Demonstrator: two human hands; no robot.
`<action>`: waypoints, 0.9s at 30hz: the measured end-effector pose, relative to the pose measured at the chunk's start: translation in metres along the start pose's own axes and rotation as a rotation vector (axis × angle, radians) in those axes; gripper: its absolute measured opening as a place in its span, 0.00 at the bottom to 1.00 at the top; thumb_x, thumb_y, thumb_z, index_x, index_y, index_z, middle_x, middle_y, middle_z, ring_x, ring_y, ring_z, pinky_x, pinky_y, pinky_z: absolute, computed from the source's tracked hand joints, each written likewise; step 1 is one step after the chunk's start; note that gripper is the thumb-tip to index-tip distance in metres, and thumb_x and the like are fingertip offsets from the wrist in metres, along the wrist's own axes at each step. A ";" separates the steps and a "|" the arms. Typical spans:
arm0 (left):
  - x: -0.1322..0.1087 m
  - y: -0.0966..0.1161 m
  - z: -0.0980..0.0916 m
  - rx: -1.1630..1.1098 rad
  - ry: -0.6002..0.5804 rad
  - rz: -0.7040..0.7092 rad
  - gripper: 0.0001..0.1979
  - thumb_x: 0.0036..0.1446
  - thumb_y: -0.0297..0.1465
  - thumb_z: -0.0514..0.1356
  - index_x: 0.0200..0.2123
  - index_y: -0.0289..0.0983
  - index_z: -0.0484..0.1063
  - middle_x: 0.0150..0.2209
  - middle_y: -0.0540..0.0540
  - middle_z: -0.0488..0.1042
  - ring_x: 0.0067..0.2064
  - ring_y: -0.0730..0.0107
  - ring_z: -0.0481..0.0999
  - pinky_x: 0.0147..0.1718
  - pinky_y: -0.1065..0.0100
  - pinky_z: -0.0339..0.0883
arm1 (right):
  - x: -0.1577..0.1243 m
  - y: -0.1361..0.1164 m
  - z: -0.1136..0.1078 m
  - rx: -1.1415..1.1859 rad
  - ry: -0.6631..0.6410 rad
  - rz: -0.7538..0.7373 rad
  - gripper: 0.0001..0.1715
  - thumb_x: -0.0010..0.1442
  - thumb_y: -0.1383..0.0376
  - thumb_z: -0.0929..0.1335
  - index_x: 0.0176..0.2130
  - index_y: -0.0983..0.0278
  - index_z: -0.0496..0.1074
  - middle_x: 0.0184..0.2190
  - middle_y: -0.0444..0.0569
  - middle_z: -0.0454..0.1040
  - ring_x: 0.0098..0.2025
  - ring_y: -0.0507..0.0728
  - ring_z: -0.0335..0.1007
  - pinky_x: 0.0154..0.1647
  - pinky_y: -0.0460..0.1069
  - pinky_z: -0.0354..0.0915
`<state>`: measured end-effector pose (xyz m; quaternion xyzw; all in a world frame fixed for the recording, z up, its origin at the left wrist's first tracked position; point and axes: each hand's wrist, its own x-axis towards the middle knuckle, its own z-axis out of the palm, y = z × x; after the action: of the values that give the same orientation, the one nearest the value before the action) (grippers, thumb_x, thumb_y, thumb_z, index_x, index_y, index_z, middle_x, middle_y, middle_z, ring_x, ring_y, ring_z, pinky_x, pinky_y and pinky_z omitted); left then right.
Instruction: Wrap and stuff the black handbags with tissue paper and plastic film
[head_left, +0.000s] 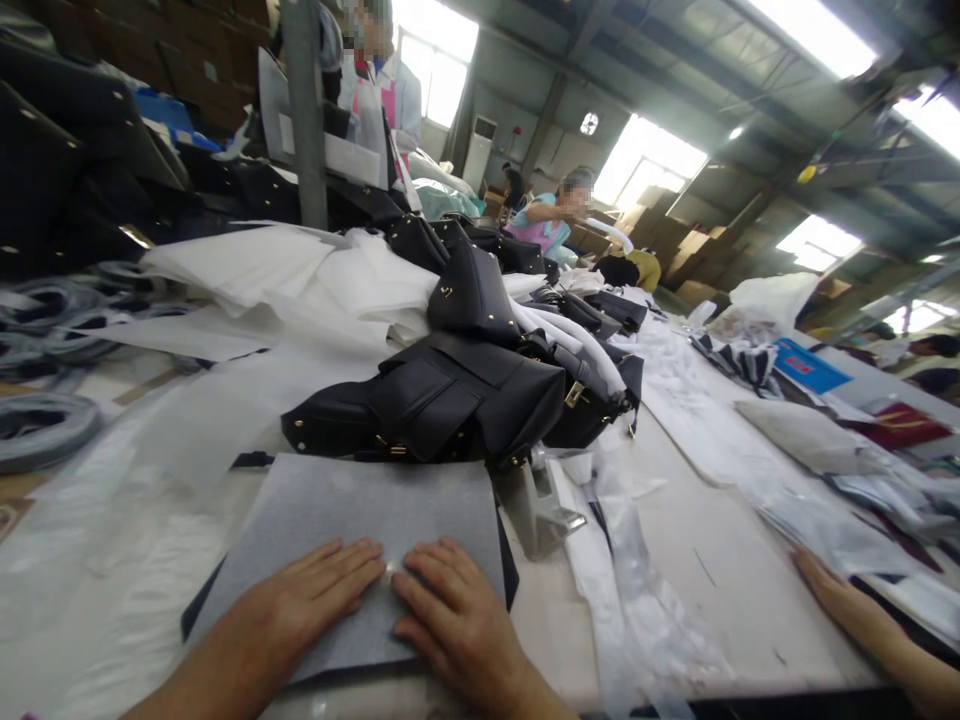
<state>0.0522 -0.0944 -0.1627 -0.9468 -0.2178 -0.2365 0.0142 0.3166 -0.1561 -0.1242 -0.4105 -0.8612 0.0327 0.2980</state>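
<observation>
A grey sheet of thin wrapping material (375, 500) lies flat on the table in front of me, over a dark piece whose edges (511, 572) stick out at both sides. My left hand (307, 595) rests on the sheet with its fingers stretched out. Beside it, my right hand (454, 605) also lies flat there, fingers a little spread. A small shiny spot shows between the fingertips; I cannot make out what it is. Just beyond the sheet lies a black handbag (442, 395) with gold fittings. A clear tape dispenser (540, 510) stands to the right.
More black bags (472, 290) and white paper sheets (247, 265) are heaped behind. Rolls of grey strip (45, 430) lie at left. Plastic film (645, 580) covers part of the table (720, 560). A co-worker's hand (832, 590) rests at the right; other people stand farther back.
</observation>
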 end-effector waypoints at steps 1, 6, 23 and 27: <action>-0.001 0.000 0.001 -0.007 -0.004 -0.006 0.22 0.70 0.25 0.52 0.65 0.41 0.65 0.60 0.48 0.75 0.58 0.70 0.77 0.59 0.66 0.69 | 0.000 0.000 0.000 0.002 -0.008 0.002 0.20 0.71 0.56 0.66 0.57 0.64 0.71 0.52 0.54 0.79 0.56 0.62 0.74 0.63 0.60 0.69; 0.005 0.000 -0.004 -0.024 0.014 -0.008 0.23 0.70 0.24 0.48 0.64 0.42 0.67 0.59 0.48 0.76 0.57 0.71 0.77 0.59 0.68 0.68 | 0.001 0.000 0.001 0.030 -0.055 0.031 0.21 0.72 0.56 0.64 0.58 0.64 0.70 0.52 0.54 0.79 0.55 0.61 0.75 0.64 0.60 0.68; 0.005 -0.006 0.010 -0.092 -0.219 -0.064 0.32 0.59 0.17 0.53 0.63 0.46 0.68 0.61 0.48 0.74 0.59 0.66 0.76 0.60 0.64 0.68 | 0.004 -0.002 0.003 0.043 -0.274 0.171 0.19 0.69 0.59 0.67 0.58 0.60 0.68 0.51 0.52 0.76 0.53 0.62 0.71 0.65 0.61 0.64; 0.013 -0.003 0.001 -0.071 -0.273 -0.070 0.32 0.57 0.15 0.52 0.60 0.45 0.71 0.60 0.46 0.76 0.57 0.62 0.78 0.59 0.60 0.70 | 0.007 -0.004 0.000 0.084 -0.273 0.193 0.23 0.70 0.62 0.67 0.61 0.61 0.65 0.53 0.52 0.76 0.55 0.61 0.70 0.67 0.60 0.61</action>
<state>0.0613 -0.0865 -0.1580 -0.9619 -0.2422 -0.1134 -0.0573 0.3104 -0.1541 -0.1194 -0.4701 -0.8482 0.1524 0.1908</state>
